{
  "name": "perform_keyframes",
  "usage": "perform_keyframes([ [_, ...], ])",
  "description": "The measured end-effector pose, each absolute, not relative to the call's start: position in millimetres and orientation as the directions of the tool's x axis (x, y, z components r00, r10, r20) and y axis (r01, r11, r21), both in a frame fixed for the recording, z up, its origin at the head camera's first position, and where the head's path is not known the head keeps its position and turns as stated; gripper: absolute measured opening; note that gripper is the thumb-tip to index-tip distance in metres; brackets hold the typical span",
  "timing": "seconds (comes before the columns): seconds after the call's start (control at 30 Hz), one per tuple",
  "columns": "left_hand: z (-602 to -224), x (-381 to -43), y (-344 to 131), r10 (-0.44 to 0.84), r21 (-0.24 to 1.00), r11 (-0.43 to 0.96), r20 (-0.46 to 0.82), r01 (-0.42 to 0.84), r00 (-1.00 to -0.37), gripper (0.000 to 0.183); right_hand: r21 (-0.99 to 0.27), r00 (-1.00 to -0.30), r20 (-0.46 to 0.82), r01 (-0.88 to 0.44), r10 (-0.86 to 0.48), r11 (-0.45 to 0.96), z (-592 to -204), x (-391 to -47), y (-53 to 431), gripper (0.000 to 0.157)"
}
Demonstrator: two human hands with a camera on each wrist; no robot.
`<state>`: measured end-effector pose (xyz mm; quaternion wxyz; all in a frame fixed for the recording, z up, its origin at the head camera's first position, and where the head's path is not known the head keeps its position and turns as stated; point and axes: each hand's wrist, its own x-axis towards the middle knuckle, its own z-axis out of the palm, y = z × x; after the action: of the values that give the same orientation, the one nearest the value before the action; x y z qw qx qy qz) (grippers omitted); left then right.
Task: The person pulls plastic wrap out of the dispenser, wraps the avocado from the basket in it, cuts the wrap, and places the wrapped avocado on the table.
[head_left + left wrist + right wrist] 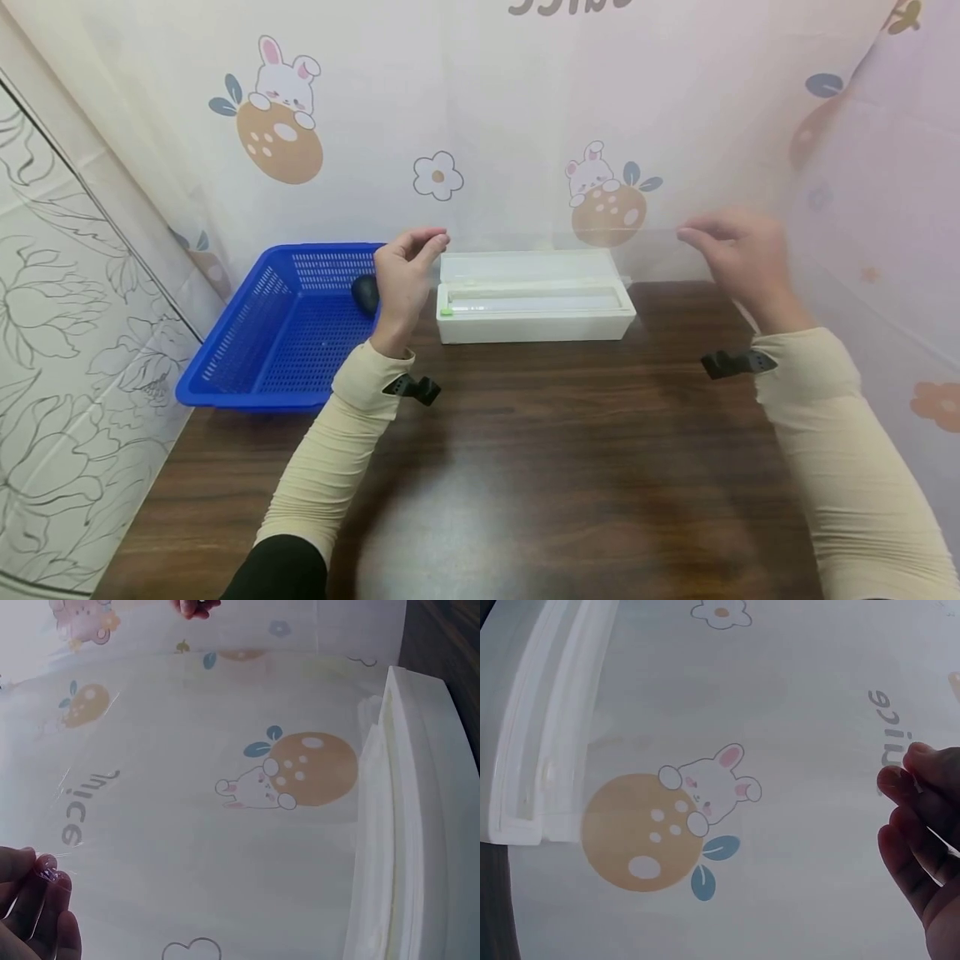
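A sheet of clear cling film (97,750) is stretched between both hands, its top edge a faint line in the head view. My left hand (405,279) pinches one corner between thumb and fingers. Off to the right, my right hand (742,258) pinches the other corner, a little blurred. Below and between the hands, a long white cling film dispenser box (534,326) stands on the table with its lid (528,267) raised. A green piece (447,312) shows at its left end. Where the film meets the box is hard to make out.
A blue plastic basket (197,387) stands at the left, partly behind the left hand, with a dark rounded object (365,293) inside. The brown wooden table (540,442) reaches back to a printed cloth (495,100) behind the box.
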<state>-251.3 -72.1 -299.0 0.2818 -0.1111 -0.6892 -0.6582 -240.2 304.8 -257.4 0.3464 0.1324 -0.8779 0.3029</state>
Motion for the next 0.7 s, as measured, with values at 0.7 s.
perform_keyframes([
  [0.7,-291.7,-230.1,-81.9,-0.146,0.83,0.167,0.554,0.531,-0.82,0.019,-0.366,-0.625,0.777,-0.548,-0.077,0.752,-258.6,-217.6,308.4,0.009],
])
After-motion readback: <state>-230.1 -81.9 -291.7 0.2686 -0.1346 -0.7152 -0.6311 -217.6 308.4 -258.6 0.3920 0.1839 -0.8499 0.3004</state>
